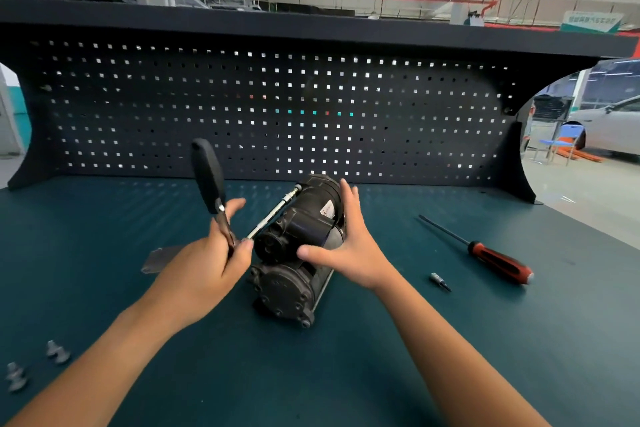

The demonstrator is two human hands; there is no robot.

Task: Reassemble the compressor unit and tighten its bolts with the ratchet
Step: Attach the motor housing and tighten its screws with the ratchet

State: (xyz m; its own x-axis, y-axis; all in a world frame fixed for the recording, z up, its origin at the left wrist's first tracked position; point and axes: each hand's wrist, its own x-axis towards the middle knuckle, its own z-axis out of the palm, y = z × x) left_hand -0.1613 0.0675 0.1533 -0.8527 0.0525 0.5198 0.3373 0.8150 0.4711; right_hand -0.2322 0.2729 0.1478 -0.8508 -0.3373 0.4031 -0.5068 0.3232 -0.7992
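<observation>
One teal bench (415, 340), pegboard (381, 97) behind | left hand (204, 267) grips ratchet (207, 177) | right hand (346, 246) splayed on compressor (287, 288)

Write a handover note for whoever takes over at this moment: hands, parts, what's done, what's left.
Left hand grips the ratchet, handle up; its extension bar reaches the far end of the compressor.
Right hand rests open on the compressor, steadying it.
Done: the compressor looks mostly together.
Left: loose bolts at near left and a metal plate are not yet fitted.
Screwdriver and bit lie at right.
</observation>
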